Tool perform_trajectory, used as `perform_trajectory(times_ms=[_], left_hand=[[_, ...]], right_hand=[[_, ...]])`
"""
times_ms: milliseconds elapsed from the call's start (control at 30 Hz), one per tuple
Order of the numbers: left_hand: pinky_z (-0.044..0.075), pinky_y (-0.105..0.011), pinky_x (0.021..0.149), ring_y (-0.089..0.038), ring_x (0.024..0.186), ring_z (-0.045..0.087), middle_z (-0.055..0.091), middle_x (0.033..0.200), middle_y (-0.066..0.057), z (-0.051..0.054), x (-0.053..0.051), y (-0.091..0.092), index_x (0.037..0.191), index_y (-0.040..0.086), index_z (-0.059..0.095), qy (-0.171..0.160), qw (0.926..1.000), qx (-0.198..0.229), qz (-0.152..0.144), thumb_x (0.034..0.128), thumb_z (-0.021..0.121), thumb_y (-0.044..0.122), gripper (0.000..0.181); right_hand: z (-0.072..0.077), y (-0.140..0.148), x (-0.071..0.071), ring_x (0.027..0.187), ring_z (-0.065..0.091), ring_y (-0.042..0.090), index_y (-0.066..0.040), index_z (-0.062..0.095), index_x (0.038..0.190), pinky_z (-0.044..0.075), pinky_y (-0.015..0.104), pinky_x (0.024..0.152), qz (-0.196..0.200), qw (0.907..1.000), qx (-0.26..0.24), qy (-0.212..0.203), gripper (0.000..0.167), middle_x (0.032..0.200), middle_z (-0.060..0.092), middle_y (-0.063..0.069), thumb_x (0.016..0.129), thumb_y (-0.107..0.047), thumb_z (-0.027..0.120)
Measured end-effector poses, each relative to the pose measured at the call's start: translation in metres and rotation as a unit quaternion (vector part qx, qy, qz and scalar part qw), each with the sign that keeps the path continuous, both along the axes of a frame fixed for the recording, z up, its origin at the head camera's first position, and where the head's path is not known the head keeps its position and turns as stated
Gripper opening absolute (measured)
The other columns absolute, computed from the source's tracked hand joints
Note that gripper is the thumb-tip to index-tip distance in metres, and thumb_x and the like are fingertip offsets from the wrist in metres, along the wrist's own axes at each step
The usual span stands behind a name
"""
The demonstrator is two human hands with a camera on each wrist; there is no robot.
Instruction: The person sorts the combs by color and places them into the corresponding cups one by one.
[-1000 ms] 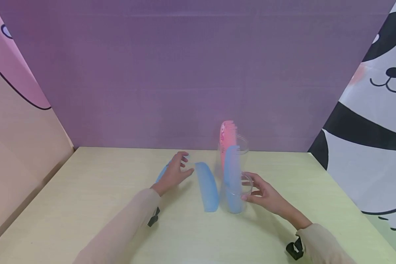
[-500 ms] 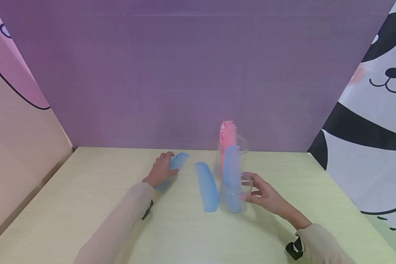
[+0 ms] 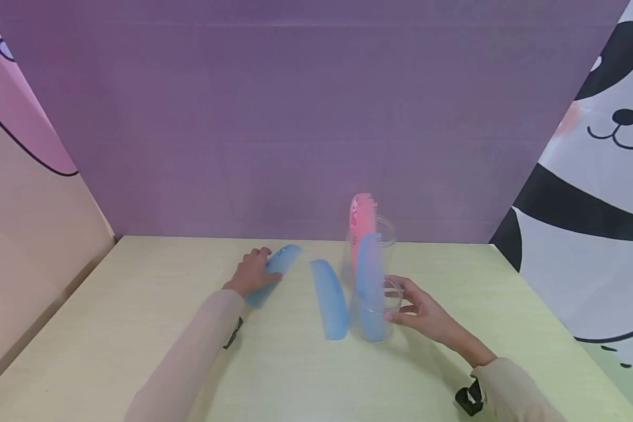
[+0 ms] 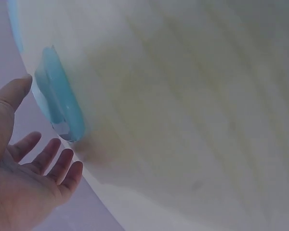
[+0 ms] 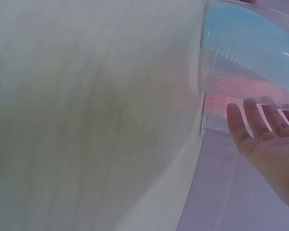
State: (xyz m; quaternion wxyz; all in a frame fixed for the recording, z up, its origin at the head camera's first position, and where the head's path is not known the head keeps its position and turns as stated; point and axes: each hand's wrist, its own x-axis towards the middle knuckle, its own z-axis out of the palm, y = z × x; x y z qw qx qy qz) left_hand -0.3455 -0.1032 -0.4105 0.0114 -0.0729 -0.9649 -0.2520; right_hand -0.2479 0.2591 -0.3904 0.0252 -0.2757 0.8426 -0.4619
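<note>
In the head view my left hand (image 3: 250, 271) is over a blue comb (image 3: 286, 255) lying aslant on the table. The left wrist view shows its fingers loosely spread beside that comb (image 4: 66, 91), with a gap between them. My right hand (image 3: 419, 308) holds the side of a clear plastic cup (image 3: 395, 306), thumb in front and fingers behind. Inside this cup a blue comb (image 3: 369, 264) stands upright. Another blue comb (image 3: 329, 300) lies flat between the hands. A pink comb (image 3: 360, 218) stands in a second clear cup (image 3: 388, 233) just behind.
The pale wooden table (image 3: 295, 381) ends at a purple backdrop (image 3: 242, 129). A pink cartoon panel (image 3: 26, 111) is at the left and a panda panel (image 3: 591, 205) at the right.
My left hand has moved left and settled lower over the far-left comb, uncovering more of it. The right hand stays at the cup.
</note>
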Motion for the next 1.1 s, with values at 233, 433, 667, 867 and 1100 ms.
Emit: perform_trajectory(times_ms=[233,433,667,867,1100], left_hand=[[0.044,-0.049,0.089,-0.034,0.105,0.048,0.052,0.118,-0.017,-0.002,0.0,-0.001,0.128,0.002,0.044,-0.001,0.9998,-0.018,0.0,0.0788,0.069,0.036,0.064],[0.044,-0.048,0.09,-0.032,0.106,0.048,0.053,0.118,-0.017,0.0,0.001,0.001,0.129,0.004,0.043,-0.007,1.0,0.003,-0.005,0.0784,0.07,0.031,0.063],[0.048,-0.046,0.082,-0.032,0.098,0.051,0.055,0.109,-0.018,-0.006,-0.006,0.0,0.124,0.0,0.044,0.019,0.9995,0.016,-0.019,0.0747,0.074,0.028,0.064],[0.047,-0.05,0.084,-0.034,0.103,0.046,0.056,0.114,-0.02,-0.002,-0.004,0.005,0.127,0.001,0.044,0.007,0.9998,0.019,0.007,0.0739,0.075,0.023,0.065],[0.048,-0.049,0.083,-0.034,0.103,0.047,0.054,0.115,-0.018,0.005,0.0,0.009,0.128,0.002,0.043,0.011,0.9998,0.012,0.014,0.0715,0.077,0.024,0.069]], right_hand=[[0.0,0.0,0.0,0.12,0.042,0.043,-0.013,0.032,0.138,0.049,0.032,0.086,0.0,1.0,-0.003,-0.004,0.063,0.136,0.041,0.017,0.084,-0.016,0.064],[-0.001,0.001,0.0,0.119,0.048,0.018,-0.012,0.033,0.137,0.05,0.031,0.085,0.0,1.0,0.001,0.002,0.062,0.135,0.042,0.017,0.084,-0.015,0.064],[0.0,0.0,-0.001,0.12,0.042,0.044,-0.014,0.033,0.137,0.05,0.031,0.086,-0.005,1.0,0.0,-0.006,0.063,0.135,0.042,0.015,0.083,-0.017,0.066],[-0.001,0.001,-0.001,0.12,0.047,0.03,-0.014,0.033,0.137,0.05,0.032,0.085,-0.002,1.0,0.004,0.0,0.062,0.135,0.042,0.016,0.084,-0.016,0.065],[-0.001,0.001,-0.002,0.114,0.046,-0.002,-0.013,0.033,0.137,0.049,0.031,0.086,0.003,1.0,0.002,0.004,0.062,0.135,0.041,0.017,0.084,-0.016,0.065]])
